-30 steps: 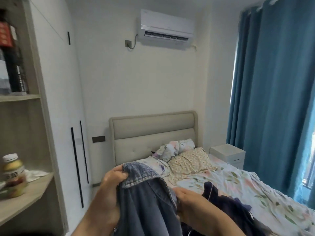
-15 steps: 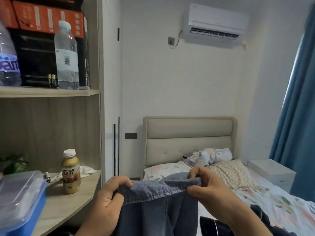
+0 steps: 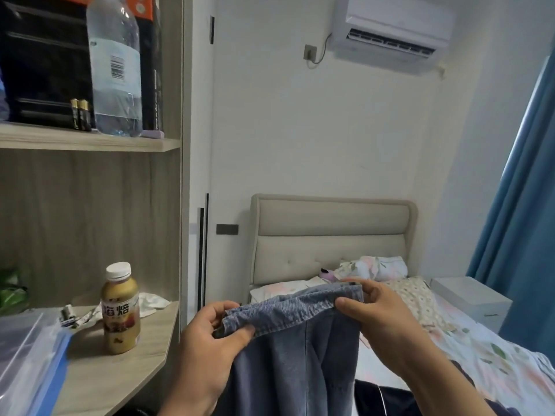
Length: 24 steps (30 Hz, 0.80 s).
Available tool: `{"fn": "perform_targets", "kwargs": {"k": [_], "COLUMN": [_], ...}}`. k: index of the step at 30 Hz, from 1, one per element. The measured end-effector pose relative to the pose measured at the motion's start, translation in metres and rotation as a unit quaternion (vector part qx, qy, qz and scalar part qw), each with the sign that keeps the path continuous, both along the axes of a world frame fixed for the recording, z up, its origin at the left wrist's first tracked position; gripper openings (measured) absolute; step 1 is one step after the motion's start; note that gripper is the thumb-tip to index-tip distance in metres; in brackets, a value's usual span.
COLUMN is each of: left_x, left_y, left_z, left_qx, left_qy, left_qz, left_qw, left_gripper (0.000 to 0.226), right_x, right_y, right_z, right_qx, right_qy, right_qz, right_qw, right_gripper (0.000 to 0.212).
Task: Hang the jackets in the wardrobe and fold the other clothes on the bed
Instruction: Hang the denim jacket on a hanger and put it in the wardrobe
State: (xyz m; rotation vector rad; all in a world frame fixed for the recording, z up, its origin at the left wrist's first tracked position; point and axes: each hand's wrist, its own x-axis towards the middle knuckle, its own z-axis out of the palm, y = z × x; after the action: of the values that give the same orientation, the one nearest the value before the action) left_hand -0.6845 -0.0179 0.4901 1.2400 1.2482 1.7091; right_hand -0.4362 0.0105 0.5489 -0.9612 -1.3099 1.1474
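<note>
Head view: both hands hold up a blue denim garment by its thick stitched top edge. The left hand pinches one end between thumb and curled fingers, and the right hand pinches the other end the same way. The held edge runs from side to side, a little higher at the right, and the rest of the cloth hangs straight down between the forearms and out of frame. Whether it is a jacket or trousers cannot be told from here, and the next move likely depends on that.

The white wardrobe, its doors closed, stands ahead and to the left, nearer the left hand. The bed with its floral sheet lies ahead and to the right, below the right hand. A dark garment lies on the bed's near end, just beside the hanging denim.

At the left, an open wooden shelf carries a drink bottle and a clear plastic box. A water bottle and batteries stand on the board above. Beyond are a padded headboard, a white nightstand, a blue curtain and a wall air conditioner.
</note>
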Motion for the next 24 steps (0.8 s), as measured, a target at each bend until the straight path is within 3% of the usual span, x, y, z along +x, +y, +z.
{"fn": "perform_targets", "kwargs": {"k": [5, 10, 24], "left_x": [0.003, 0.008, 0.029], "left_y": [0.032, 0.073, 0.222], "left_z": [-0.005, -0.006, -0.025], "left_qx": [-0.016, -0.025, -0.089], "left_qy": [-0.07, -0.137, -0.145], "left_qz": [-0.022, -0.047, 0.072], "left_qw": [0.997, 0.989, 0.983], "left_gripper": [0.029, 0.019, 0.015], "right_x": [0.003, 0.007, 0.022], "right_y": [0.034, 0.091, 0.27], "right_z": [-0.012, -0.029, -0.061], "right_qx": [0.031, 0.024, -0.03], "right_qy": [-0.033, -0.011, 0.029], "right_qz": [-0.026, -0.012, 0.07], "right_qw": [0.999, 1.0, 0.997], "right_gripper": [0.019, 0.02, 0.019]}}
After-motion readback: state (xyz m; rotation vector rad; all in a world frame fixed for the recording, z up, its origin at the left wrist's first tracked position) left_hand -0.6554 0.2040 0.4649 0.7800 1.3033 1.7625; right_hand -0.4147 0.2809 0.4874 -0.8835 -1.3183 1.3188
